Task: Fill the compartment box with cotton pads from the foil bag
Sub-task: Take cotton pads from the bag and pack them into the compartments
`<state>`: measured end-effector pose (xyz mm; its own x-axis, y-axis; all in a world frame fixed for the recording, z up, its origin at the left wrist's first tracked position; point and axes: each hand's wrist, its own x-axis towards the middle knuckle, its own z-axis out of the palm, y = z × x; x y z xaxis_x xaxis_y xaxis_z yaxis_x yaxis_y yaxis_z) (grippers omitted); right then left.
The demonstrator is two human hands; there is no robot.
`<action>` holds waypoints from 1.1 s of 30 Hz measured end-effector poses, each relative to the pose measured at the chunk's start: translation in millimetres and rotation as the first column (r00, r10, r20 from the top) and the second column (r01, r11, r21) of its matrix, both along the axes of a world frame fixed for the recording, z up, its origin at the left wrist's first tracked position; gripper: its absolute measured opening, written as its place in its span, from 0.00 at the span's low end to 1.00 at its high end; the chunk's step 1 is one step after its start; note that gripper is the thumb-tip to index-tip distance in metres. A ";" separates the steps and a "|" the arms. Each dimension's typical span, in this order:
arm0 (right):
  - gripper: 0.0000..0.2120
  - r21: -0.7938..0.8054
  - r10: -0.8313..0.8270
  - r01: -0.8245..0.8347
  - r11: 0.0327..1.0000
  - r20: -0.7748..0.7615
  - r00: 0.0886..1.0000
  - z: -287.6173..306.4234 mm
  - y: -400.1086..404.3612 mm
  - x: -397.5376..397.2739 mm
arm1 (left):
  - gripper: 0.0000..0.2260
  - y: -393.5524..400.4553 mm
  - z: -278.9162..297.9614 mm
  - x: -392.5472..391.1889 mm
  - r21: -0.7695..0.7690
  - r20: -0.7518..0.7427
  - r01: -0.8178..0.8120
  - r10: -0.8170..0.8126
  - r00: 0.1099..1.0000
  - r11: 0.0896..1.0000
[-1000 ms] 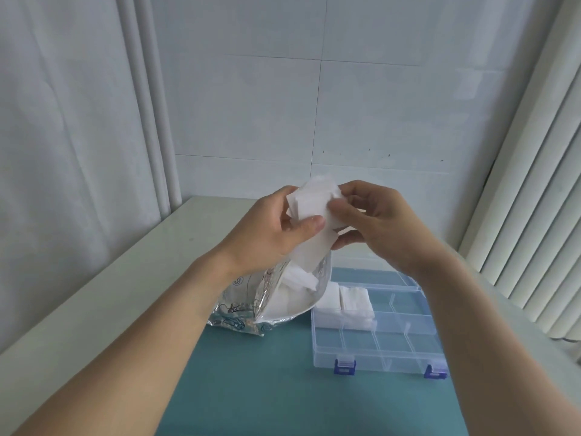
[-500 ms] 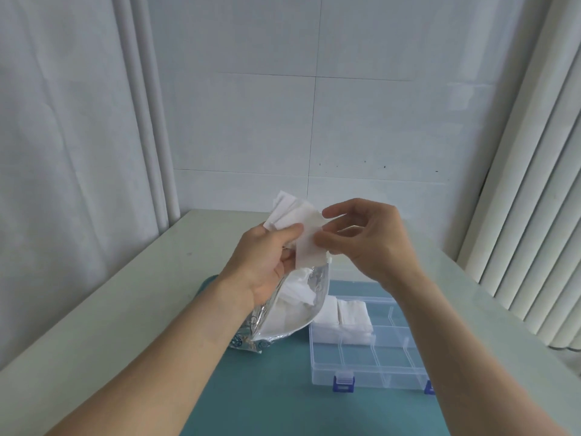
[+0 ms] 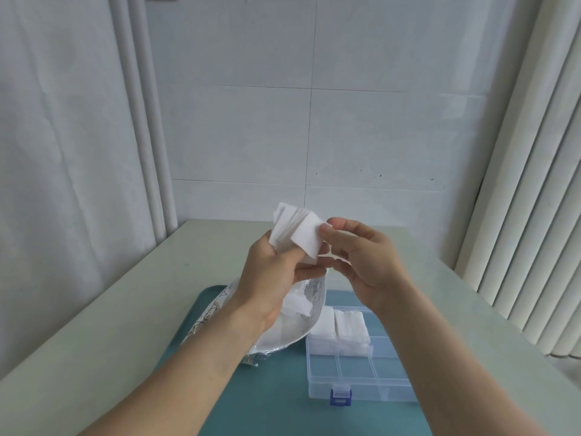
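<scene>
My left hand (image 3: 276,275) grips a fanned stack of white cotton pads (image 3: 297,234) held up above the table. My right hand (image 3: 361,256) pinches the right edge of the front pad with thumb and forefinger. Below them the open foil bag (image 3: 301,328) lies on the teal mat with more white pads showing inside. The clear compartment box (image 3: 358,379) with a blue latch sits to the bag's right. Its two far-left compartments hold stacked pads (image 3: 341,322). The nearer compartments are bare.
A teal mat (image 3: 276,404) covers the near part of the pale table (image 3: 103,325). A tiled wall stands behind, a curtain at the left and vertical blinds (image 3: 534,199) at the right.
The view has tilted upward, so hands and table sit lower in frame. The pad stack has fanned out in my left hand, and my right fingers have shifted to its right edge.
</scene>
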<state>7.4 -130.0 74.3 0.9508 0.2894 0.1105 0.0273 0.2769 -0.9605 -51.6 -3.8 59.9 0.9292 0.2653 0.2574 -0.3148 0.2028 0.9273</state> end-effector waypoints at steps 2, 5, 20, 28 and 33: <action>0.05 -0.055 -0.085 0.088 0.995 0.049 0.995 -1.7 1.7 -0.5 | 0.11 0.1 1.6 0.0 0.052 0.017 0.049 -0.050 0.999 0.997; 0.04 -0.133 -0.131 0.148 0.980 0.128 0.983 0.3 2.4 -5.2 | 0.13 2.3 4.6 -0.2 0.003 -0.002 0.155 -0.155 0.988 0.988; 0.06 -0.377 0.022 0.137 0.916 0.388 0.921 5.0 -1.1 -9.3 | 0.32 28.9 15.1 -2.9 -0.085 -0.179 0.382 -0.391 0.903 0.920; 0.03 -0.354 0.052 0.043 0.934 0.255 0.966 13.0 -19.9 0.8 | 0.27 30.7 7.2 0.4 0.062 -0.206 0.249 -0.232 0.951 0.967; 0.02 -0.151 0.233 -0.234 0.961 -0.022 0.972 15.3 -24.1 2.2 | 0.27 25.8 5.3 2.0 0.076 -0.155 0.238 -0.224 0.962 0.968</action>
<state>9.6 -154.2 89.6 0.8552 0.5165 0.0445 -0.0249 0.1267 -0.9916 -49.6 22.0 65.2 0.9914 0.0201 0.1296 -0.1312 0.1653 0.9775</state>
